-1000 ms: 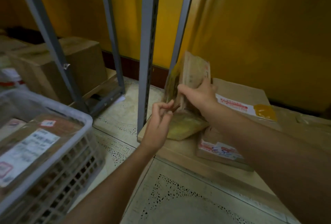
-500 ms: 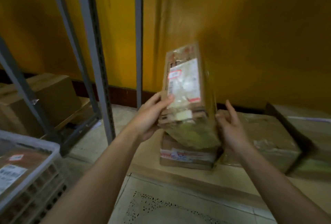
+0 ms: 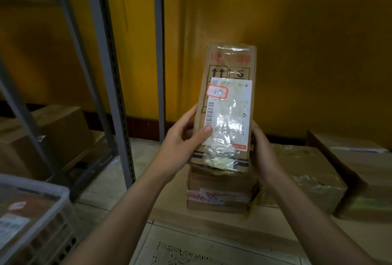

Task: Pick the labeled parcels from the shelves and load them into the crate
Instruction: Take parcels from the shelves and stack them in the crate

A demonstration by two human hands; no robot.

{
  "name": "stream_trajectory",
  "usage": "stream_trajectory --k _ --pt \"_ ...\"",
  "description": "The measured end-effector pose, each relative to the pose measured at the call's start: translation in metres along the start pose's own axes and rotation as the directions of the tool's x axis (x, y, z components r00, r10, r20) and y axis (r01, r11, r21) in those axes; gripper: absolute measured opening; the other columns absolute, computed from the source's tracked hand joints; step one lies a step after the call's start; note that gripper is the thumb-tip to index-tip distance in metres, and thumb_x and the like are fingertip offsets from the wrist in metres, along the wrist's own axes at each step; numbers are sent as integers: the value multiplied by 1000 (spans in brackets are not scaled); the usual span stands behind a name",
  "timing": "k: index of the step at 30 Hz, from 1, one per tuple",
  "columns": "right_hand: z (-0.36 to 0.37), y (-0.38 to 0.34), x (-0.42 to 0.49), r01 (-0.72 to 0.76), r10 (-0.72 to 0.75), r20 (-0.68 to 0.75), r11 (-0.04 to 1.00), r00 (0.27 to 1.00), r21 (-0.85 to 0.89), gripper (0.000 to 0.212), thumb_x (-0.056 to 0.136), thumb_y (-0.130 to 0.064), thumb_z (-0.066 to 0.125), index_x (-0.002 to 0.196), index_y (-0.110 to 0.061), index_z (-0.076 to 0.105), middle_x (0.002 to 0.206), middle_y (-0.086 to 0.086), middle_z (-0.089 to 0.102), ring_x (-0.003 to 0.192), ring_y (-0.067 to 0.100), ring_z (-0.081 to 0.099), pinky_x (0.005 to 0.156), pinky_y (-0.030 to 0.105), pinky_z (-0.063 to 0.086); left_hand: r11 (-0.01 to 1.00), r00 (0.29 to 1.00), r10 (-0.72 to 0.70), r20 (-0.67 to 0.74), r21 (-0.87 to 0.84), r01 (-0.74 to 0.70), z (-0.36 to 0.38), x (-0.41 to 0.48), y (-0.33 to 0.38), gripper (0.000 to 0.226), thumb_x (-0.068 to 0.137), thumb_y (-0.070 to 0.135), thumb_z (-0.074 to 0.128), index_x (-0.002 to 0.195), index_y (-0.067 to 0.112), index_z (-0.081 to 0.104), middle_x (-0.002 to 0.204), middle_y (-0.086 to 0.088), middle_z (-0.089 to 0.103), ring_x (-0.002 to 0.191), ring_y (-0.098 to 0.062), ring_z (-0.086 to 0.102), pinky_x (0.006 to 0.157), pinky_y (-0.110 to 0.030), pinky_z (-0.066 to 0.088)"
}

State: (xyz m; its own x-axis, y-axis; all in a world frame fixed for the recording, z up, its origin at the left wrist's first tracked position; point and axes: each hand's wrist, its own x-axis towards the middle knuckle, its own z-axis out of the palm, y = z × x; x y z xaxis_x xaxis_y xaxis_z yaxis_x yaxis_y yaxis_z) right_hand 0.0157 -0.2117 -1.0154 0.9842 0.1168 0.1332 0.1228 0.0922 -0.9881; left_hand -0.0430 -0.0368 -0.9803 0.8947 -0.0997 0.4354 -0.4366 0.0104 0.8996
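Observation:
A tall cardboard parcel [image 3: 222,63] with a white shipping label and a red-outlined sticker is held upright in front of me, label facing the camera. My left hand [image 3: 182,137] grips its left edge, thumb pressed on the label. My right hand [image 3: 262,154] holds the right edge from behind. Below it a taped brown parcel [image 3: 220,192] rests on the low wooden shelf board [image 3: 169,216]. The white plastic crate [image 3: 36,218] sits at the lower left with labeled parcels inside.
Grey metal shelf uprights [image 3: 110,78] stand left of the parcel. More cardboard boxes [image 3: 63,135] sit behind them. A plastic-wrapped box [image 3: 307,175] and another box [image 3: 360,158] lie on the right. A yellow wall is behind. Patterned floor tiles lie below.
The parcel went from being lifted off the stack by my right hand to being held upright in both hands, its label turned fully toward me and steadier. The view shifted right.

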Motion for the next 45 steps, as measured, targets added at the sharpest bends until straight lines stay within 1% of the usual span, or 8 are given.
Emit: stream_trajectory --k 12,16,19,23,27,33,38,45 --pt "93 15 -9 137 -105 251 984 962 -114 55 85 -47 57 124 -66 24 120 -40 51 106 -14 53 75 7 47 903 857 160 -490 424 73 -62 4 -12 29 82 34 66 103 24 49 95 -6 60 84 -16 62 67 -32 54" --pt "134 69 -20 1 41 141 959 989 -283 57 98 -37 35 147 -34 7 154 -5 18 123 9 38 98 26 37 900 918 -229 -324 288 326 -79 -19 -76 13 90 22 57 100 16 56 105 -13 56 82 -13 58 68 -24 52" --pt "139 98 -30 119 47 266 809 963 -575 52 97 -41 33 146 -33 16 155 -10 -11 143 17 11 112 33 25 857 879 -414 -236 223 464 -99 -39 -110 29 94 20 50 123 19 49 127 -4 47 97 -1 52 68 -5 46" --pt "135 98 -26 301 -75 342 674 937 -675 49 95 -30 42 142 -33 27 155 -13 -4 142 13 12 109 28 24 685 885 -201 -419 586 433 -114 -29 -127 35 92 24 54 126 21 53 142 -14 34 131 -28 34 104 -35 35" --pt "98 84 -12 319 -220 245 433 944 -843 55 91 -38 47 142 -32 27 155 -7 11 141 15 15 113 37 21 355 930 63 -361 879 317 -99 -18 -135 24 92 23 49 115 22 58 130 -5 52 119 -27 43 95 -40 36" --pt "7 85 -1 32 161 31 -5 986 -999 99 67 -83 41 146 -40 -1 157 2 -15 142 33 -17 109 58 -14 168 933 -88 -350 918 360 -90 -4 -147 42 93 37 40 130 18 37 155 -2 19 144 -21 6 113 -54 3" --pt "-3 95 -10 72 127 60 -90 990 -993 89 77 -76 35 146 -37 -5 158 2 -7 143 34 -8 111 54 11 436 969 234 -81 899 -30 -46 2 -122 27 88 16 53 115 11 52 131 -9 50 122 -23 45 98 -36 38" --pt "-13 97 -22 93 -51 95 -39 994 -995 59 92 -57 27 145 -34 20 155 2 17 142 28 11 106 46 27 778 909 -274 -314 483 401 -10 -3 -130 37 97 28 39 127 8 47 121 -11 55 106 -20 52 84 -25 39"
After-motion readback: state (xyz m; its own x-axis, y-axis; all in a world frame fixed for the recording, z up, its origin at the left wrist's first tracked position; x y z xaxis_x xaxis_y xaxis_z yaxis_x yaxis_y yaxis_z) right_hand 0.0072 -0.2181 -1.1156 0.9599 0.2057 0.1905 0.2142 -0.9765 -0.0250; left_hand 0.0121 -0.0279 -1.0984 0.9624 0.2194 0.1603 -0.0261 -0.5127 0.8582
